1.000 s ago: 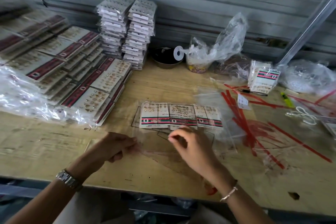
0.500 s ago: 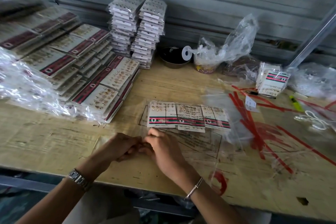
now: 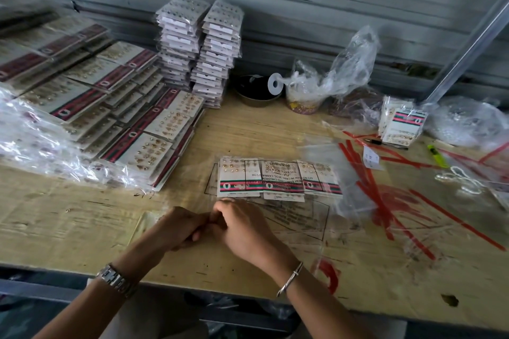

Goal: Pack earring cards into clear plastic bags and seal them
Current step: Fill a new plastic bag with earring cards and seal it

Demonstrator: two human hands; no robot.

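Note:
Three earring cards [image 3: 278,180] with red and green stripes lie side by side inside a clear plastic bag [image 3: 300,217] printed with black warning text, at the middle of the wooden table [image 3: 248,132]. My left hand [image 3: 176,228] and my right hand [image 3: 242,228] meet at the bag's near left edge, fingers pinched together on the plastic. The fingertips hide the exact spot they grip.
Bagged card bundles [image 3: 110,107] cover the left side, with two tall stacks [image 3: 198,49] at the back. A dark bowl [image 3: 256,91], crumpled bags [image 3: 338,74], a card pack [image 3: 402,124], red strips [image 3: 380,195], a pen [image 3: 385,143] and a green cutter [image 3: 438,157] lie right.
My right hand slid left along the bag's near edge and now meets my left hand. The view shifted slightly, so the table contents appear further right.

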